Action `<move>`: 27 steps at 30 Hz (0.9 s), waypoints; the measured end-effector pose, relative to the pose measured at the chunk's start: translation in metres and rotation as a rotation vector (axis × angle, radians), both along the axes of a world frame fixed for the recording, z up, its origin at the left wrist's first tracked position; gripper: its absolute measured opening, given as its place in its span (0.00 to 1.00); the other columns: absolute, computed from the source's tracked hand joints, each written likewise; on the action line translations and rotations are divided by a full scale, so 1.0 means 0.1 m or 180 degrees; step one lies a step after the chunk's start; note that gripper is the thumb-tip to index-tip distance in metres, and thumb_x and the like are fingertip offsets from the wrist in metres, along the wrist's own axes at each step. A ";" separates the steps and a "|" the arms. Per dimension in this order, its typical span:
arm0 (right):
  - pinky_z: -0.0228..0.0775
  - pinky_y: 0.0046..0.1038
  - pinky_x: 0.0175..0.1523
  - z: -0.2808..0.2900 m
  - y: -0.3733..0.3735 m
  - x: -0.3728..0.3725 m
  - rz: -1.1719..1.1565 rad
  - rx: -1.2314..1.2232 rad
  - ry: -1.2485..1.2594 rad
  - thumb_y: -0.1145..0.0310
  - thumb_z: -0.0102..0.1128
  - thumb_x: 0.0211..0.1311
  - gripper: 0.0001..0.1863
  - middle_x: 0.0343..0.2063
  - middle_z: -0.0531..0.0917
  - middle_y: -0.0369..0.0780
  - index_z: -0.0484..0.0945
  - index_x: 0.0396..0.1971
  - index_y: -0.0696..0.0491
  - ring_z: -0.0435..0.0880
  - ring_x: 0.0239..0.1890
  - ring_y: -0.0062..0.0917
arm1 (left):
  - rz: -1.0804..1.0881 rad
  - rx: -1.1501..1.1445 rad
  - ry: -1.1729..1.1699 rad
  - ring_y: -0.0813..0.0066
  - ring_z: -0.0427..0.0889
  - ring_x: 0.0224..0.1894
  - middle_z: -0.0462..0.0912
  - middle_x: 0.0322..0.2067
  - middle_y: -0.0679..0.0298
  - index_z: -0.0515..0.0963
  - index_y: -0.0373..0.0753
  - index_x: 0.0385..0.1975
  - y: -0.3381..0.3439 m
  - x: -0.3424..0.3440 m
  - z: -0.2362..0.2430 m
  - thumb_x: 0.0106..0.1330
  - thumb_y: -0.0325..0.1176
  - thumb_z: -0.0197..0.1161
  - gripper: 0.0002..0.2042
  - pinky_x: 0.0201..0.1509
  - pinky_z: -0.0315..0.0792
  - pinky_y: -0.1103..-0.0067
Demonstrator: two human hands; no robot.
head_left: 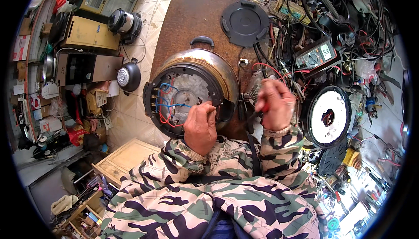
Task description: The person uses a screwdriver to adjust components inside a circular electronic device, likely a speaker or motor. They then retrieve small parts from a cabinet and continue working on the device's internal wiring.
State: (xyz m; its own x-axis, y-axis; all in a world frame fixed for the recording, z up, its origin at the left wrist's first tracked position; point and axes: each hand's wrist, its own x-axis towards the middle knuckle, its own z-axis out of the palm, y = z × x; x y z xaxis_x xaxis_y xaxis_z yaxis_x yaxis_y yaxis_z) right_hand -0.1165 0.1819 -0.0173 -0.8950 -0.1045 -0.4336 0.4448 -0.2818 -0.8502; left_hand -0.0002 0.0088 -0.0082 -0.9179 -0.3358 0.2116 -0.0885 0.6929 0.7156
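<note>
A metal pot-shaped electric appliance [209,60] lies upside down on the brown table, its rusty side and handle showing. A black base ring [152,121] surrounds its open underside, where blue wires [174,104] and red wires [165,119] run to terminals. My left hand [200,127] is at the ring's near right part, thumb and fingers pinched together; whatever lies between them is hidden. Farther right, my right hand [277,105] is raised apart from the appliance and smeared by motion. Its curled fingers hold a red-handled tool [265,107], whose kind I cannot make out.
A round black cover [245,22] lies at the table's far side. To the right are a multimeter [316,57] with red leads, a round white-faced part with a black rim [327,116] and tangled cables. Small ovens and cookers [126,22] stand at left; a wooden drawer [124,158] is lower left.
</note>
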 end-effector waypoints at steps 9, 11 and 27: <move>0.69 0.27 0.27 -0.42 0.01 -0.14 -0.1476 -0.1402 -0.0079 0.64 0.62 0.72 0.11 0.26 0.80 0.36 0.80 0.42 0.56 0.74 0.22 0.21 | 0.0025 -0.0039 -0.0048 0.50 0.83 0.40 0.82 0.40 0.48 0.75 0.34 0.41 0.02 0.02 -0.03 0.69 0.22 0.62 0.05 0.45 0.77 0.68; 0.69 0.27 0.27 -0.44 0.01 -0.15 -0.1526 -0.1474 -0.0065 0.63 0.63 0.71 0.11 0.26 0.81 0.36 0.81 0.43 0.56 0.75 0.21 0.21 | 0.0013 -0.0069 -0.0047 0.50 0.83 0.40 0.82 0.40 0.48 0.75 0.34 0.41 0.01 0.01 -0.02 0.69 0.23 0.62 0.05 0.45 0.77 0.68; 0.68 0.27 0.28 -0.38 -0.01 -0.14 -0.1385 -0.1524 -0.0090 0.62 0.62 0.73 0.12 0.27 0.80 0.34 0.81 0.44 0.56 0.74 0.23 0.20 | -0.0045 -0.0108 -0.0063 0.51 0.83 0.40 0.83 0.40 0.48 0.75 0.34 0.42 0.01 0.01 -0.02 0.70 0.23 0.62 0.05 0.45 0.77 0.68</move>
